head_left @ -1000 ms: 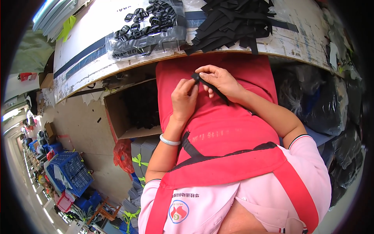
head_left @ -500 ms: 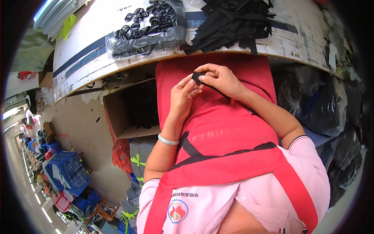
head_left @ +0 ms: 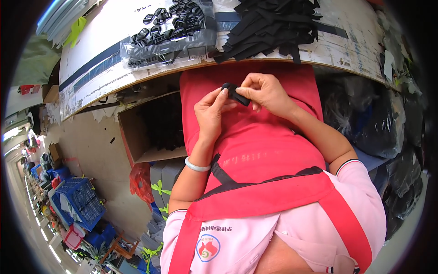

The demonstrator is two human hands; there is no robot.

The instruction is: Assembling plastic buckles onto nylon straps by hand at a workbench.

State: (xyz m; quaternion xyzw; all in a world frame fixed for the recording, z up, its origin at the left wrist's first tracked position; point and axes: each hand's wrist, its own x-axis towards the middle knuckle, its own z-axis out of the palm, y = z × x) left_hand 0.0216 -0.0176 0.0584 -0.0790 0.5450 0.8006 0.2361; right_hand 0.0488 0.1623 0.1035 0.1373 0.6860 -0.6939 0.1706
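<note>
A worker in a red apron [head_left: 255, 137] and a pink shirt [head_left: 356, 198] pinches a short black strap [head_left: 242, 97] between two bare hands, just above the apron's lap and near the front edge of a worn white table [head_left: 109, 32]. The left hand [head_left: 211, 112], a pale bracelet [head_left: 197, 165] at its wrist, grips one end with thumb and fingers; the right hand [head_left: 270, 95] grasps the strap between thumb and curled fingers. Whether a buckle is on the strap cannot be told. On the tabletop, black buckles [head_left: 189, 17] lie on a clear plastic bag [head_left: 159, 52], left of a heap of black straps [head_left: 271, 29]. An open cardboard box [head_left: 131, 132] with dark contents stands below the table, to the worker's left, above a crumpled red plastic bag [head_left: 141, 182].
</note>
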